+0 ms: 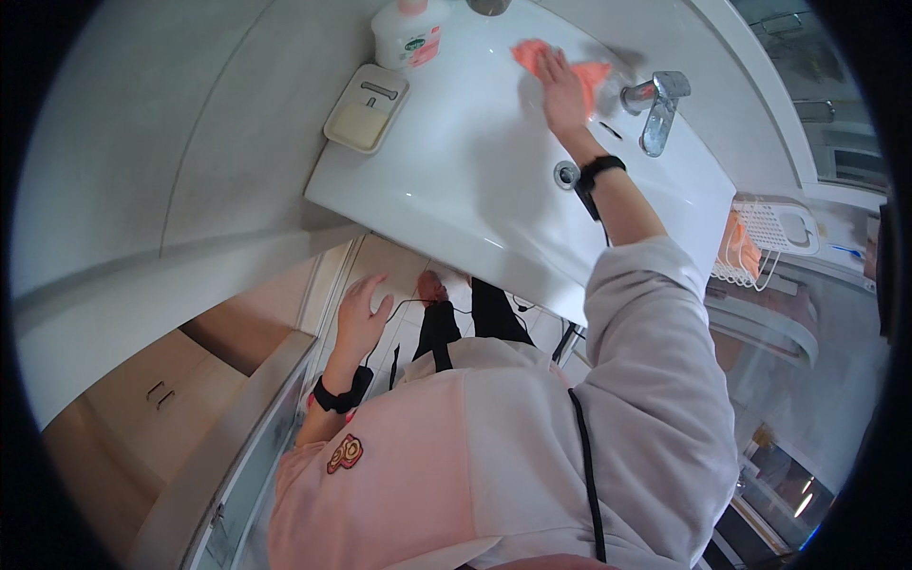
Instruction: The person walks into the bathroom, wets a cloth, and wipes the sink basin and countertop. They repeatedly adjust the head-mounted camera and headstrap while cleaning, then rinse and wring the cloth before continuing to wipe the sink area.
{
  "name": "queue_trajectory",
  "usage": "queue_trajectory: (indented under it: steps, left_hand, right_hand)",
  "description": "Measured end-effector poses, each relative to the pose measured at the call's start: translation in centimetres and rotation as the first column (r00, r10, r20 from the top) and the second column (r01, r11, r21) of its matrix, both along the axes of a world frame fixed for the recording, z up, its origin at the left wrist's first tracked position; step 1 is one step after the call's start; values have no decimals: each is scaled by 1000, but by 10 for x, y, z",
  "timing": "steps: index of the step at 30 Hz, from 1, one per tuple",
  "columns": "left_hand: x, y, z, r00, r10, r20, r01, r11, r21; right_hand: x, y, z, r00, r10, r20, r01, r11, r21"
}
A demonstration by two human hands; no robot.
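Note:
My right hand [563, 92] presses a coral-coloured cloth [597, 74] onto the white ceramic washbasin [456, 164], near its back wall and to the left of the chrome faucet [655, 107]. Parts of the cloth stick out on both sides of the fingers. Below that wrist shows the metal drain [566, 174], and a small overflow slot [610, 130] lies close to the faucet's base. My left hand [363, 313] hangs in the air in front of the basin's front edge, fingers apart and holding nothing. Each wrist wears a black band.
On the basin's left side stand a soap dish [367, 107] with a bar of soap and a white pump bottle [410, 35]. A dark round object [489, 6] is cut off at the top. To the right hangs a white wire basket [748, 246] with an orange cloth. Black cables hang near my legs.

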State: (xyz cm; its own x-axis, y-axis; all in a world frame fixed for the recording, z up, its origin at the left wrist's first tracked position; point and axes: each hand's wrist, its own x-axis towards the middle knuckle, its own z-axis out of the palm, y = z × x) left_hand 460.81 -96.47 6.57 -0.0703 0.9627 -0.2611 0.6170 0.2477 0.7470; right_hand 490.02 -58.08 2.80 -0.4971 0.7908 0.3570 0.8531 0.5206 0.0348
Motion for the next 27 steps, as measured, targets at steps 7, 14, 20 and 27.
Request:
queue_trajectory:
  steps: [7,14,20,27]
  left_hand:
    - [-6,-12,-1,999,45,15,-45,999,-16]
    - [-6,-16,-7,997,62,36,-61,998,-20]
    - [-4,-17,-8,998,48,41,-47,999,-9]
    - [-2,-20,-2,999,48,7,-48,999,-9]
  right_hand:
    - [-89,-28,-28,818,83,-569,-193,972,-134]
    - [-84,-128,-7,822,79,-564,-379,816,-438]
    - [-97,-175,27,745,386,-544,-665,496,-559]
    - [-133,-185,50,776,532,-338,-627,598,-500]
